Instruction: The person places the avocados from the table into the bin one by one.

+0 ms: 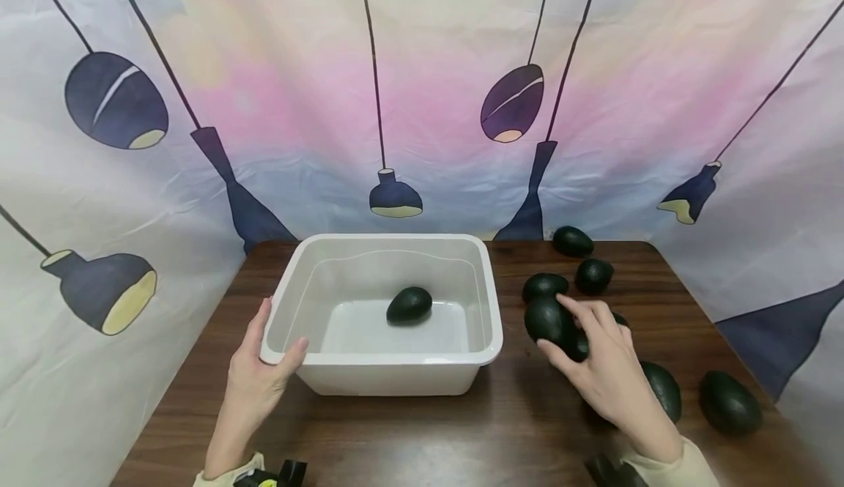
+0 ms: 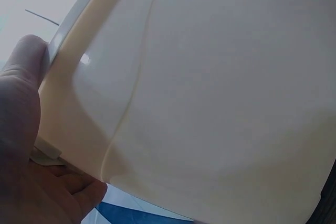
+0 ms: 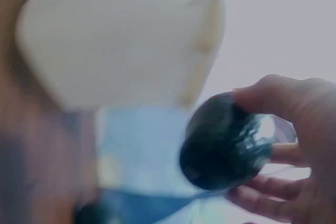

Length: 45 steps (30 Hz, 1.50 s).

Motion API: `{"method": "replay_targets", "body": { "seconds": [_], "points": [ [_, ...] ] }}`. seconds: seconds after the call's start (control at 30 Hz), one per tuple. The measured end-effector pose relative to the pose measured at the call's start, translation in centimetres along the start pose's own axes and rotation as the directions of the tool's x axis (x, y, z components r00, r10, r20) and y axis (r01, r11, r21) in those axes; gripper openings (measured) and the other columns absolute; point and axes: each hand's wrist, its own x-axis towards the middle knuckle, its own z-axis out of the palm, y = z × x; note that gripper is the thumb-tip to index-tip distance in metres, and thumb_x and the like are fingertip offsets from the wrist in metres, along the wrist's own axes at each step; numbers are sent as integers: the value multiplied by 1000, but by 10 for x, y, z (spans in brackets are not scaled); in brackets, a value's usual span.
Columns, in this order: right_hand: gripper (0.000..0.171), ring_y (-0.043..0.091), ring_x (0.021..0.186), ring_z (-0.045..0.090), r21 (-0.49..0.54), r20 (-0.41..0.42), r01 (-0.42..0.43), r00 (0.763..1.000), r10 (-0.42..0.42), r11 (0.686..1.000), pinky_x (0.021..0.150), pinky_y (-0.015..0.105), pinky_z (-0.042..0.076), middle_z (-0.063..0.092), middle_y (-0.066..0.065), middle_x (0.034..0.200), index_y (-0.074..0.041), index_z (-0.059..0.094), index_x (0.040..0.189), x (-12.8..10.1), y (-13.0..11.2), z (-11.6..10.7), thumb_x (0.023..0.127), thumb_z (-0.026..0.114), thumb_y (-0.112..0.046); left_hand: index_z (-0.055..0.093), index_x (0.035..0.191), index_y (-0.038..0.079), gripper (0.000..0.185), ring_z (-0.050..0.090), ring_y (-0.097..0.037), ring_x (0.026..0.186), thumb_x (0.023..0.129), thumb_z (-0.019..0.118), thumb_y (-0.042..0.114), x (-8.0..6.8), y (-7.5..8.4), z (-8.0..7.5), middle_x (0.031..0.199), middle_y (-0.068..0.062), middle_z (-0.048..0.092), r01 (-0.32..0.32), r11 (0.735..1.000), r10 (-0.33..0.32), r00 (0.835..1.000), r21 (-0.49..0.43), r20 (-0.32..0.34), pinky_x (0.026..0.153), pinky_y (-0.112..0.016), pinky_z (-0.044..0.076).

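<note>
avocado (image 3: pixel 226 142) blurred, basin (image 2: pixel 210 93) cropped

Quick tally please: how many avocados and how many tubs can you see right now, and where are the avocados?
Avocados: 8 in all: 1 in the tub, 1 held by the right hand at, 6 on the table to the right, one of these mostly hidden behind the hand.
White plastic tub: 1, left hand on its rim.
Total: 9 things.

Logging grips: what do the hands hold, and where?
Right hand grips a dark green avocado around its sides; left hand holds the white plastic tub by its near-left rim.
</note>
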Motion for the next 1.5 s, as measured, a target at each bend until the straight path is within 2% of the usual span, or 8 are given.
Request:
{"method": "replay_targets", "body": {
  "seconds": [0.23,0.5,0.83,1.03,1.2,1.33,1.4,1.5],
  "points": [
    [70,23,111,45,206,-47,129,991,-122,970,88,47,33,48,2,129,-28,45,146,41,-49,3,84,78,-32,23,156,15,84,47,-37,123,89,73,22,-2,1,-2,151,-19,36,-3,999,3,1000,-39,5,88,-16,39],
    [59,19,103,45,237,7,303,950,-314,923,84,42,32,54,-2,125,-14,53,135,69,-73,26,85,76,-33,22,156,15,84,46,-36,125,89,72,22,-3,2,-1,152,-18,35,-20,998,20,1000,-51,9,89,-15,39],
    [49,22,127,38,252,93,294,941,-326,922,100,51,28,50,2,139,-14,55,135,67,-73,31,91,70,-30,22,156,15,84,47,-35,124,89,72,23,-2,3,0,151,-18,37,-16,999,16,1000,-39,19,85,-7,35],
    [49,29,125,38,184,20,195,979,-202,963,94,54,25,51,7,137,-11,57,132,51,-37,8,87,74,-22,20,156,14,85,46,-36,126,89,72,24,-1,4,0,152,-18,34,0,1000,1,999,-31,33,96,-41,42],
    [60,47,120,35,-32,116,-55,992,58,998,87,65,26,46,23,135,-4,53,134,16,13,-16,88,72,-37,22,156,16,84,47,-35,123,89,72,23,-3,3,4,151,-18,36,11,999,-10,1000,-52,26,90,-15,39],
    [84,55,112,32,-240,288,-263,900,328,934,80,64,30,39,34,129,2,47,137,-17,49,-28,85,62,-63,24,156,16,84,48,-36,121,88,73,21,-3,2,4,150,-18,38,2,998,-2,1000,-57,2,83,-3,32],
    [92,55,107,33,-301,347,-309,845,406,902,76,61,34,38,37,124,4,47,137,-29,63,-29,82,58,-70,24,156,17,84,47,-35,122,88,73,21,-2,1,3,151,-16,38,2,999,-2,1000,-49,-9,84,-3,31],
    [95,53,102,37,-340,377,-331,810,450,880,71,57,38,40,37,118,5,50,134,-43,78,-26,80,58,-73,24,156,18,84,47,-35,123,88,74,22,0,1,4,151,-13,38,5,999,-6,1000,-34,-11,84,-3,31]
  ]
}}
